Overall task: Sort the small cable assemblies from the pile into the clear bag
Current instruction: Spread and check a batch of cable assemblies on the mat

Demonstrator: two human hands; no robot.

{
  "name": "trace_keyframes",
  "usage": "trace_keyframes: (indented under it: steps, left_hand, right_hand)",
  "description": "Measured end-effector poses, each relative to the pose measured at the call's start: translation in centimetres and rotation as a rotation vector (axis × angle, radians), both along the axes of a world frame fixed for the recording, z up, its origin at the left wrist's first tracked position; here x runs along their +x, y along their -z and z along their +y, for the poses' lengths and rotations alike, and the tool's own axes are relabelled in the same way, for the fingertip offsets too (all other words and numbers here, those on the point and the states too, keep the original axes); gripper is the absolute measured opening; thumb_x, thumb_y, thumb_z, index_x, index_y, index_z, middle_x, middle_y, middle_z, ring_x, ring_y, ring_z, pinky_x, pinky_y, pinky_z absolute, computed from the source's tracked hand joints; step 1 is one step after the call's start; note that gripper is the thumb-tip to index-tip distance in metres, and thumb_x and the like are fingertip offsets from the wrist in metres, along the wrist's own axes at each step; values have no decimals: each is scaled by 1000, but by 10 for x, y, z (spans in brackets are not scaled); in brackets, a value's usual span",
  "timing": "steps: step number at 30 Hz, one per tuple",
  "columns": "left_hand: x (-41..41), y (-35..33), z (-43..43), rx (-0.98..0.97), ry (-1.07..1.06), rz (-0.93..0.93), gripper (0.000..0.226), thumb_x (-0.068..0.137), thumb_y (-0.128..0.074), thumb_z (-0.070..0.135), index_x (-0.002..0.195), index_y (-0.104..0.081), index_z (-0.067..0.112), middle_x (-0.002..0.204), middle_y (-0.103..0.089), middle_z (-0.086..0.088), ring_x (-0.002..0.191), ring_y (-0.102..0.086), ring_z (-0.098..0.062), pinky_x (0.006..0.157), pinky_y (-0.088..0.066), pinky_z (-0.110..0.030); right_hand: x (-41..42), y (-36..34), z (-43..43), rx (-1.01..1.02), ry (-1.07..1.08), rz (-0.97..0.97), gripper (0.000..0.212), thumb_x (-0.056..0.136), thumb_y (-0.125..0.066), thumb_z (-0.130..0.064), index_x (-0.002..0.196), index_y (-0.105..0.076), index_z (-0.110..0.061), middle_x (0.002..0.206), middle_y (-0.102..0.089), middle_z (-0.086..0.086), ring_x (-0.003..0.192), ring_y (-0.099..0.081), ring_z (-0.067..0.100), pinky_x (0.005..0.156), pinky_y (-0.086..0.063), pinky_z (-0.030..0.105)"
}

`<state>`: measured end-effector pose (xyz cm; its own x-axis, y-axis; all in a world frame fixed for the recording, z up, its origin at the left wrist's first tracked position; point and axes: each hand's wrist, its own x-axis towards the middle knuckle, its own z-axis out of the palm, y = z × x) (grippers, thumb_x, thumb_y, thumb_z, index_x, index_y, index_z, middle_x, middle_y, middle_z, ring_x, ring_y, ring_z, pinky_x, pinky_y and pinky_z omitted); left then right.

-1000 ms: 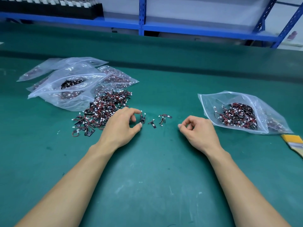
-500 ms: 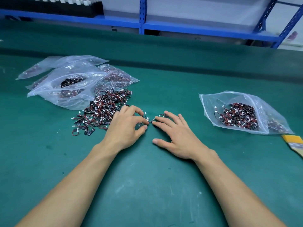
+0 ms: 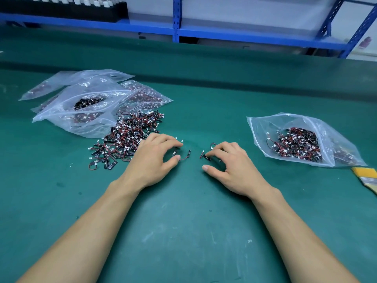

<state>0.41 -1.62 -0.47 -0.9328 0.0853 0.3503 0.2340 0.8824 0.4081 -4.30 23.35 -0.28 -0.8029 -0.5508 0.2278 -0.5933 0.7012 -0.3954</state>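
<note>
Across the whole frame runs the green mat (image 3: 183,231), with a blue shelf rack (image 3: 224,35) along the top edge. At upper left lies a heap of filled bags (image 3: 85,103), overlapping one another. At right of centre the clear bag (image 3: 306,123) lies flat with a dark cluster of cable assemblies inside. The pile (image 3: 130,137) spreads loose at left of centre, touching the heap's lower edge. My left hand (image 3: 153,160) sits at the pile's right edge, with thumb and forefinger curled in around one cable assembly (image 3: 175,153). My right hand (image 3: 234,166) is near it at centre, apart from the bag, fingers curled down over another assembly (image 3: 205,157), thumb held clear. A brush (image 3: 367,178) pokes in at the right edge.
</note>
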Motion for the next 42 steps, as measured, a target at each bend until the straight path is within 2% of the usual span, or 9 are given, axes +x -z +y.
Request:
trace_keyframes:
  steps: [4,11,17,21,25,31,34,37,42]
  left_hand:
    - [0,1,-6,-60,-57,-62,28,93,-61,38,121,-67,34,124,-58,18,121,-40,-12,100,-32,-38]
    - [0,-2,-16,-95,-186,-29,29,91,-64,38,117,-71,25,122,-59,13,120,-41,-18,100,-35,-42]
    - [3,-7,-5,-48,-36,51,25,89,-70,31,113,-72,25,117,-62,13,112,-48,-19,97,-42,-45]
    - [4,-4,4,-75,109,-7,20,89,-69,36,108,-73,31,114,-62,17,112,-48,-15,99,-39,-39]
    - [4,-1,7,-85,121,-37,26,90,-66,42,114,-70,33,117,-60,19,114,-44,-12,100,-32,-32]
    - [4,-2,10,-112,77,20,34,91,-66,40,122,-67,27,125,-57,12,117,-45,-17,103,-37,-38]
    - [5,-4,27,-137,153,32,38,93,-61,41,128,-63,28,129,-56,12,119,-44,-16,102,-34,-36]
    - [4,-2,44,-204,238,-10,43,97,-51,50,134,-58,30,133,-53,16,124,-40,-13,107,-25,-32]
    - [3,0,40,-214,225,-17,50,96,-47,58,135,-59,30,131,-54,18,125,-40,-12,113,-21,-31]
  right_hand:
    - [1,-3,1,-79,5,-7,33,90,-69,-44,120,-66,-29,112,-57,-15,104,-43,8,101,-38,36]
    - [1,-6,5,-141,33,-17,34,89,-71,-31,122,-63,-24,108,-61,-13,105,-53,13,97,-44,36]
    - [-1,-7,8,-152,112,29,30,85,-71,-19,114,-66,-25,100,-60,-15,102,-50,13,92,-45,35]
    - [-4,-5,10,-127,164,20,29,81,-74,-20,109,-68,-27,93,-59,-15,96,-48,11,90,-44,32]
    - [-6,-3,10,-121,197,-1,24,80,-77,-29,102,-68,-29,86,-59,-16,92,-48,13,88,-44,33]
    - [-10,1,9,-92,268,3,23,81,-77,-46,97,-70,-32,84,-58,-13,90,-47,16,81,-35,28]
    - [-11,2,10,-81,261,14,20,81,-76,-47,94,-72,-32,82,-58,-12,89,-47,17,81,-35,29]
    - [-11,2,10,-83,252,27,20,81,-77,-46,95,-73,-32,80,-58,-12,89,-48,17,81,-37,29]
    - [-13,2,13,-90,259,14,20,81,-77,-45,94,-73,-31,79,-58,-13,88,-49,15,77,-36,27]
